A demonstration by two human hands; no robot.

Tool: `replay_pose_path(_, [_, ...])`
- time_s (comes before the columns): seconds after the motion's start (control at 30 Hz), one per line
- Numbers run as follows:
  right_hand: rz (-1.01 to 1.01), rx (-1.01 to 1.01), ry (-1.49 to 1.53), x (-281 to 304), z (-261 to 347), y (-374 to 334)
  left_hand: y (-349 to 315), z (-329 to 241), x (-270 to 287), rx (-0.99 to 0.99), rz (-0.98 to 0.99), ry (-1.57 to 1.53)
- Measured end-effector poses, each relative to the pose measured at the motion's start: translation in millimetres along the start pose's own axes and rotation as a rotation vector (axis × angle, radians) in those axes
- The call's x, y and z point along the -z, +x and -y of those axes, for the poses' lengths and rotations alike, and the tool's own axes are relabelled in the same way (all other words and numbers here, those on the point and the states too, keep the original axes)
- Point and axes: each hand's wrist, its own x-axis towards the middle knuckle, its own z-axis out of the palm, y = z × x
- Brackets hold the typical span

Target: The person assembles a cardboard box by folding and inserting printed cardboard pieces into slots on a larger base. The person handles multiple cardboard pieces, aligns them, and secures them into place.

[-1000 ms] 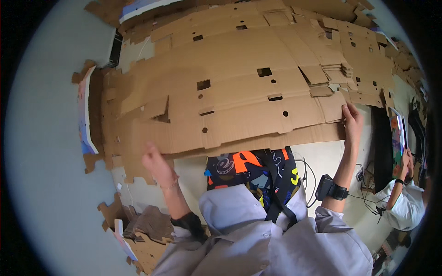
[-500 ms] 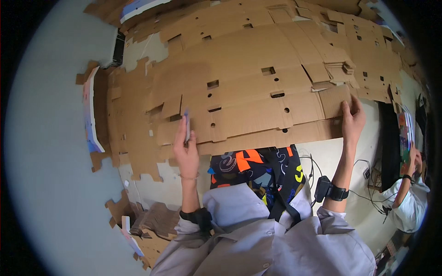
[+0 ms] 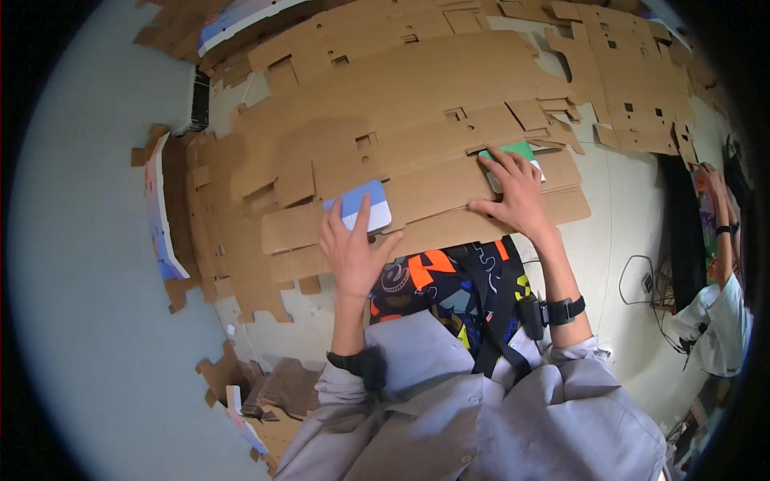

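Observation:
A large brown die-cut cardboard sheet [image 3: 417, 88] with slots and small holes lies in front of me. Along its near side runs a folded strip [image 3: 433, 192], where two flaps show printed faces. The blue and white flap [image 3: 370, 196] lies under the fingers of my left hand [image 3: 357, 252], which are spread with the thumb apart. Over the green and white flap [image 3: 525, 150], my right hand [image 3: 517, 196] rests with fingers spread and its thumb on the brown board. The right fingers partly hide that green flap.
More cut cardboard sheets [image 3: 634, 80] lie at the far right. A printed cardboard piece [image 3: 164, 216] stands at the left, and stacked cardboard [image 3: 285, 389] sits lower left. A co-worker's arm [image 3: 726, 232] reaches in at the right, near black cables [image 3: 642, 280].
My hands have moved inward from the sheet's sides onto its near strip. The two flaps now lie flat with blue and green faces up. The sheet's near edge has shifted slightly.

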Motion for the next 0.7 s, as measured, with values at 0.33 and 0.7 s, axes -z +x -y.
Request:
replay_pose_path(0.33, [0.034, -0.027, 0.101, -33.0, -19.3, -17.6, 7.2, -13.5, -3.2, -0.107, -0.082, 0.183])
replay_pose_path(0.7, [-0.078, -0.039, 0.193, -43.1, -29.0, -28.0, 9.1, -18.8, 5.0, -0.116, -0.011, 0.09])
